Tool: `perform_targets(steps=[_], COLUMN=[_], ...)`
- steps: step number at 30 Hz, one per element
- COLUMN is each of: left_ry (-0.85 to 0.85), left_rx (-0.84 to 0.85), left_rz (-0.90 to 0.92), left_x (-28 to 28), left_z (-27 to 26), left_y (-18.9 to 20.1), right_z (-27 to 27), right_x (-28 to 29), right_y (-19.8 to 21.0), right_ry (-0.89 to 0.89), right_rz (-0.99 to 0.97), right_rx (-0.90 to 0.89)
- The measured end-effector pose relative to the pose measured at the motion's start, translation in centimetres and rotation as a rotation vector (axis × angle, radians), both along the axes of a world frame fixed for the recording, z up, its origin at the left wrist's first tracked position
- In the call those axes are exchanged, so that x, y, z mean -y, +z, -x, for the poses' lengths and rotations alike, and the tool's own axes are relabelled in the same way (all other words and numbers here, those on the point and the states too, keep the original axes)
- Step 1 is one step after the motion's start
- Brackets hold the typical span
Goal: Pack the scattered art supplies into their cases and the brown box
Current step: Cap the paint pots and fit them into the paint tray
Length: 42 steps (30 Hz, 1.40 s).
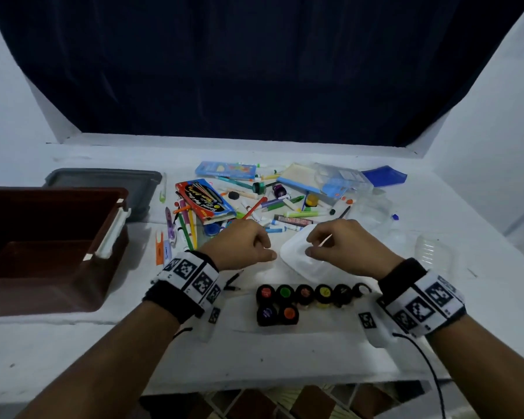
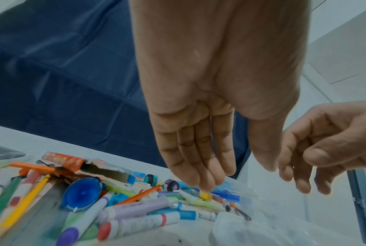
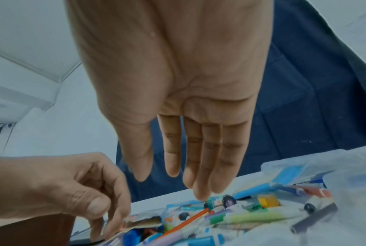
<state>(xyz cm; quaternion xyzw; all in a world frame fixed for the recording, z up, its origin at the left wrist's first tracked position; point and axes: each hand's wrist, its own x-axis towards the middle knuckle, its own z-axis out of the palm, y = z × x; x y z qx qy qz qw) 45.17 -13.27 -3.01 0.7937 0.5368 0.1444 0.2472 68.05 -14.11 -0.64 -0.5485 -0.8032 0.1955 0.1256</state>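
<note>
Left hand loosely curled, empty; right hand over white plastic lid, grip on thin pale stick unclear; black-capped paint pots beneath wrists near bench edge, open brown plastic box far left: a dropped wrist could topple them

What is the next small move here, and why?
Probably the right hand should reach for the yellow paint pot in the pile: the pot tray has most of its second row unfilled, and that hand looks free.
</note>
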Motion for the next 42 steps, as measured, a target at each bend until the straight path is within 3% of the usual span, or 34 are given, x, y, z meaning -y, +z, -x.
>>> perform_targets(steps=[7,13,21,27,36,42], left_ry=[0.095,0.215,0.356,0.384,0.387,0.382], left_rx=[0.055,-0.033,-0.288,-0.367,-0.238,0.087], left_rz=[-0.044,-0.079,0.032,0.09,0.07,-0.005], left_x=[-7.7,-15.3,-23.1,-25.8,-25.9,-22.4], left_z=[-0.5,-1.1,-1.9,-2.1,-2.3,-1.6], left_y=[1.4,1.9,-0.7,-2.1,-1.5,1.1], right_z=[-0.9,1.5,4.6,5.4,4.5,2.8], right_x=[-9.3,-16.7,-25.3,-28.4,-28.8,-24.8], right_y=[1.8,2.0,-1.9,-4.9,-4.8,-2.2], right_ry=[0.019,0.047,-0.008,-0.068,-0.076,-0.096], right_rz=[-0.011,0.021,0.137,0.159,0.137,0.033], right_rx=[0.021,0.011,0.088,0.115,-0.046,-0.292])
